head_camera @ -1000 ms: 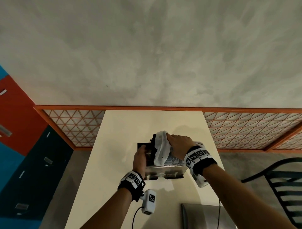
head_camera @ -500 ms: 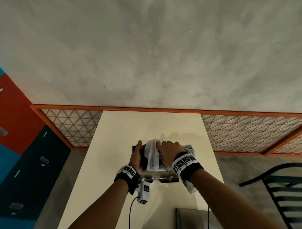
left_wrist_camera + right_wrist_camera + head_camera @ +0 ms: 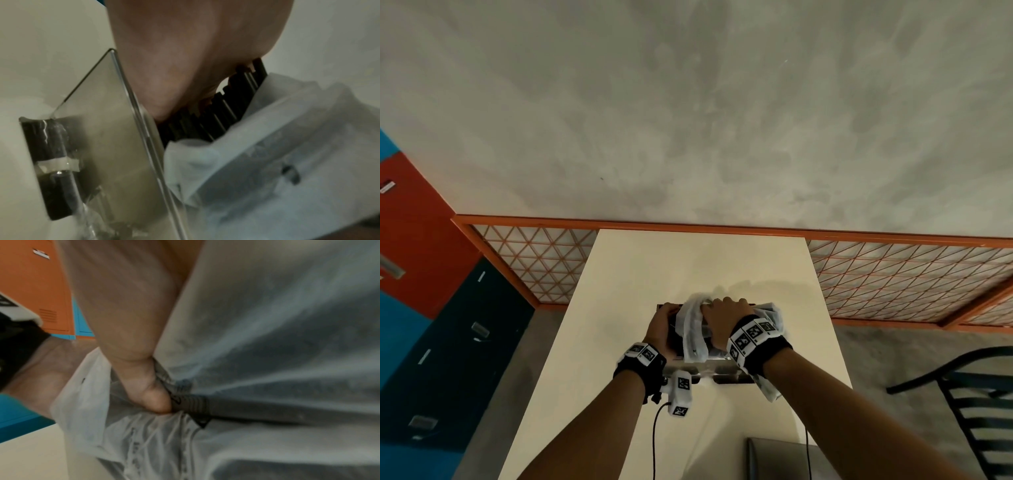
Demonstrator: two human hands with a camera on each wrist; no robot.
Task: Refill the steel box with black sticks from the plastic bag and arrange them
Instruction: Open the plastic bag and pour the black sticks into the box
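The steel box (image 3: 726,370) stands on the cream table (image 3: 698,263). A white plastic bag (image 3: 692,334) lies over it, with black sticks (image 3: 218,113) poking out of its mouth inside the box wall (image 3: 115,129). My left hand (image 3: 662,325) curls over the sticks' bare ends at the box's left end; its fingers are hidden in the left wrist view. My right hand (image 3: 722,318) grips the bag from above. Its thumb (image 3: 154,399) squeezes the bundle of sticks (image 3: 246,410) through the plastic bag (image 3: 277,321).
A flat steel piece (image 3: 780,459) lies at the table's near edge, right of centre. A black chair (image 3: 983,404) stands on the right. An orange lattice fence (image 3: 537,263) runs behind the table, with lockers (image 3: 417,260) on the left.
The bag has come down from above the box and now lies low in it. Both hands have drawn closer together, and my left hand has moved from the box's side onto the stick ends.
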